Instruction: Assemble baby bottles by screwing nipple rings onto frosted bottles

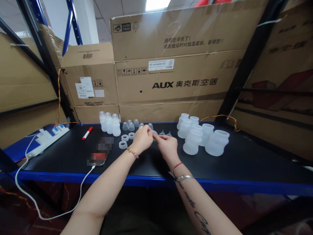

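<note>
My left hand (142, 139) and my right hand (167, 146) meet over the middle of the black table (244, 160), fingers pinched together on a small clear plastic piece (154, 133) between them. Behind them lie small clear caps (131, 125) and clear teats (165, 133). White rings (123, 144) lie to the left of my left hand. Several frosted bottle bodies (202, 137) stand at the right, and assembled small bottles (110, 123) stand at the back left.
A red marker (87, 133), a phone (98, 158) on a white cable and a white power strip (46, 138) lie on the left. Large cardboard boxes (176, 71) wall the back. Black shelf posts (246, 62) rise at both sides.
</note>
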The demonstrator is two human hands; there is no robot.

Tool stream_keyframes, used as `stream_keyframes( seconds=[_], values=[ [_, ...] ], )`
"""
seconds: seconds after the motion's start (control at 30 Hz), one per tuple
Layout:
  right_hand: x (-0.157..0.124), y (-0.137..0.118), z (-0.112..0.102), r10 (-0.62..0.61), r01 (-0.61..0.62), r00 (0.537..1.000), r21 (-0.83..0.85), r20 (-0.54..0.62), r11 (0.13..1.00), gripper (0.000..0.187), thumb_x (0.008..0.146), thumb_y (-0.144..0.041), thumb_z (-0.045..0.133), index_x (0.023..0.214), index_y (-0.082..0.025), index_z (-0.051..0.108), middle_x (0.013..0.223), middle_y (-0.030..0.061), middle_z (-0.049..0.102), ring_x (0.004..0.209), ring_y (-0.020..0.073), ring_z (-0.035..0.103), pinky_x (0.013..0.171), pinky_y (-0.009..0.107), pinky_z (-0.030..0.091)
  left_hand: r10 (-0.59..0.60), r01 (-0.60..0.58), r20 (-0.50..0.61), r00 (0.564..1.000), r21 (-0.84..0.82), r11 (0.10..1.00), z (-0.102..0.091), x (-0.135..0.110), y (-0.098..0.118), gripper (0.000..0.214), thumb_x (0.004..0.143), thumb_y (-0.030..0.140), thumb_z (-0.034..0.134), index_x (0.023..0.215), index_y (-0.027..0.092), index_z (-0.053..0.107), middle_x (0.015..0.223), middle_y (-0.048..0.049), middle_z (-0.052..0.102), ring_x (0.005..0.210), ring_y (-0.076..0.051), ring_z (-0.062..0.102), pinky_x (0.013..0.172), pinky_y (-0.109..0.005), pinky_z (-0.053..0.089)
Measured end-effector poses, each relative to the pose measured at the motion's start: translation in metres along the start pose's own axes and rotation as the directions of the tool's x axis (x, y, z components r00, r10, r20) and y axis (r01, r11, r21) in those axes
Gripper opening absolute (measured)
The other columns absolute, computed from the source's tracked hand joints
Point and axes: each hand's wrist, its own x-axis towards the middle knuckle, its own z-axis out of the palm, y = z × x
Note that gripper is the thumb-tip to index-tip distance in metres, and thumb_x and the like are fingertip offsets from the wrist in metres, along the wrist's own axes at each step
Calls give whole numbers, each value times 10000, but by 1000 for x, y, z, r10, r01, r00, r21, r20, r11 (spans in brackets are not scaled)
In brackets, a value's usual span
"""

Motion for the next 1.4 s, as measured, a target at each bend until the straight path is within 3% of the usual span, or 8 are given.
stream_keyframes(
  seconds=[0.23, 0.47, 0.67, 0.8, 0.97, 1.1, 1.2, 1.4],
  values=[
    [1, -8, 1, 63, -63, 998, 3, 2, 998, 367, 619, -472, 682, 677, -120, 768, 591, 81, 698, 597, 216, 624, 550, 280, 421, -19, 133, 256, 966, -437, 890, -4, 8, -10, 226, 873, 181, 492, 1064, 155, 610, 938, -68, 646, 610, -107, 630, 639, -269, 564],
    [1, -9, 0, 142, -151, 987, 122, 73, 981, 337, 576, -426, 739, 667, -101, 730, 458, 27, 587, 455, 133, 485, 455, 253, 345, -112, 216, 223, 968, -524, 824, -1, 9, -12, 84, 794, 71, 562, 838, 143, 556, 855, -40, 628, 603, -117, 647, 600, -278, 581],
    [1, -14, -5, 158, -197, 966, 184, 206, 963, 321, 571, -401, 767, 672, -101, 716, 423, -11, 524, 404, 90, 416, 400, 223, 316, -336, 422, 271, 902, -724, 546, 3, 8, -2, 225, 742, 12, 627, 762, 160, 459, 658, 14, 583, 595, -112, 640, 705, -302, 579],
    [1, -21, -11, 168, -219, 945, 163, 280, 962, 290, 590, -381, 746, 676, -105, 722, 444, -2, 543, 420, 94, 456, 402, 210, 345, -350, 467, 335, 875, -776, 424, -1, 8, 5, 256, 722, 1, 625, 759, 166, 434, 637, 22, 573, 596, -99, 631, 737, -301, 567],
    [5, -14, -12, 157, -172, 971, 71, 179, 983, 247, 623, -340, 671, 670, -105, 730, 413, -2, 537, 412, 109, 463, 418, 224, 348, -241, 429, 369, 898, -607, 669, -8, 7, 2, 128, 805, 152, 588, 897, 178, 503, 711, 16, 602, 620, -121, 643, 699, -301, 545],
    [7, -7, -12, 131, -128, 985, -40, 109, 991, 311, 633, -384, 647, 691, -98, 754, 432, 21, 572, 454, 143, 511, 450, 245, 356, 70, -37, 108, 992, -278, 960, -8, 6, -9, 142, 830, 284, 600, 938, 193, 612, 827, -19, 617, 754, -146, 620, 826, -327, 502],
    [5, -11, -13, 95, -84, 993, -137, 69, 987, 291, 627, -361, 636, 695, -110, 768, 504, 49, 638, 539, 178, 582, 492, 252, 374, 194, -181, 83, 977, -138, 974, -6, 6, -13, 110, 852, 275, 568, 899, 185, 612, 909, -40, 637, 806, -151, 599, 840, -308, 481],
    [0, -20, -9, 98, -76, 992, -252, 76, 965, 298, 660, -401, 629, 712, -149, 778, 547, 60, 679, 558, 200, 614, 509, 265, 384, 158, -160, 107, 982, 14, 987, -9, 3, -5, 35, 857, 227, 528, 841, 196, 534, 839, -41, 644, 779, -190, 587, 760, -323, 467]
  ],
)
